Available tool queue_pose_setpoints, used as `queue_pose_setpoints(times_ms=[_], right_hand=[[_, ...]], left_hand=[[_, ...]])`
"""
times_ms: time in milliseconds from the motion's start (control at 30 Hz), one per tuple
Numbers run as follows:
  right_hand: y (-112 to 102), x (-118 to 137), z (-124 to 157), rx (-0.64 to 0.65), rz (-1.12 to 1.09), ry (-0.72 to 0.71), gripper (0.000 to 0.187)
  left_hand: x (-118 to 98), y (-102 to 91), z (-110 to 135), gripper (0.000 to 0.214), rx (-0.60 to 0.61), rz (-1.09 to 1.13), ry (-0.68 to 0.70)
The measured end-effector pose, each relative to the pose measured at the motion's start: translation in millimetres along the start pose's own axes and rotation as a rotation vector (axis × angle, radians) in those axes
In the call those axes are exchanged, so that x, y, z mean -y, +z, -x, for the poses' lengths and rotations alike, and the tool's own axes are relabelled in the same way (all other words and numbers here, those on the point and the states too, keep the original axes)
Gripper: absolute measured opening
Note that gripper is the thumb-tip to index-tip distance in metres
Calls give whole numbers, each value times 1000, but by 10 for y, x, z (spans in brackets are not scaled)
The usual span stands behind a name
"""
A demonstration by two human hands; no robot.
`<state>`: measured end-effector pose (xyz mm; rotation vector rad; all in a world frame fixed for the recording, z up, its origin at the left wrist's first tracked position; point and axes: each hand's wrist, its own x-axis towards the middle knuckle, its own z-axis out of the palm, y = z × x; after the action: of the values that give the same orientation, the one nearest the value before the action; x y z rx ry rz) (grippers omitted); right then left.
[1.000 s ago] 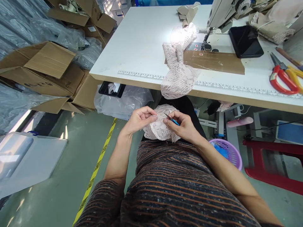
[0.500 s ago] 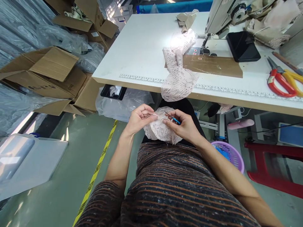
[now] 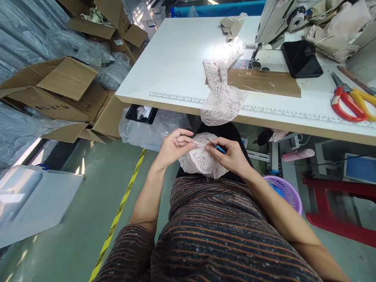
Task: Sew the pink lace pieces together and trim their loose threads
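A piece of pale pink lace [image 3: 197, 162] lies bunched across my lap. My left hand [image 3: 175, 147] pinches the lace's upper edge between thumb and forefinger, the other fingers curled loosely above. At the other side of the same edge, my right hand [image 3: 230, 156] is closed around a small blue-handled tool [image 3: 219, 149] with a thin, dark, pointed tip. That tip points left over the lace; whether it is a seam ripper or snips I cannot tell. My right thumb and fingertips also touch the lace.
Ahead stands a white sewing table [image 3: 141, 74] with a ruler strip. More lace [image 3: 225, 100] hangs over its front edge beside the sewing machine [image 3: 268, 23]. A black phone [image 3: 302, 58] and red-handled scissors [image 3: 346, 103] lie at right. Cardboard boxes [image 3: 64, 90] stand left, a purple basket [image 3: 290, 192] right.
My right hand has shifted very slightly right along the lace, with the blue-handled tool still in it. The left hand keeps its pinch almost in place.
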<state>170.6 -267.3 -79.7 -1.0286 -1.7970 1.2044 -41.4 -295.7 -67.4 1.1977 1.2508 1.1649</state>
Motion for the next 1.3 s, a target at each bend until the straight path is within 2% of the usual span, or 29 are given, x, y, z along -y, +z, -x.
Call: queue_pose_setpoints(times_ms=[333,567,833,1100,1300], right_hand=[[-3,-70,48,59,41,35,15],[-2,-122,67,88,-21,73,25],[-6,-143,49,31,-82,84,27],[-38,-123,10,-9,-139,151,32],[-117,-125,-54,-29,-173,183,34]], left_hand=[[2,-3,11,46,-85,23,-21],[56,-50,-28,45,-82,77,-89],[157,-15,-91,44,-84,176,-135],[60,60,-128,45,-105,176,-127],[-25,105,-173,51,-42,107,-92]])
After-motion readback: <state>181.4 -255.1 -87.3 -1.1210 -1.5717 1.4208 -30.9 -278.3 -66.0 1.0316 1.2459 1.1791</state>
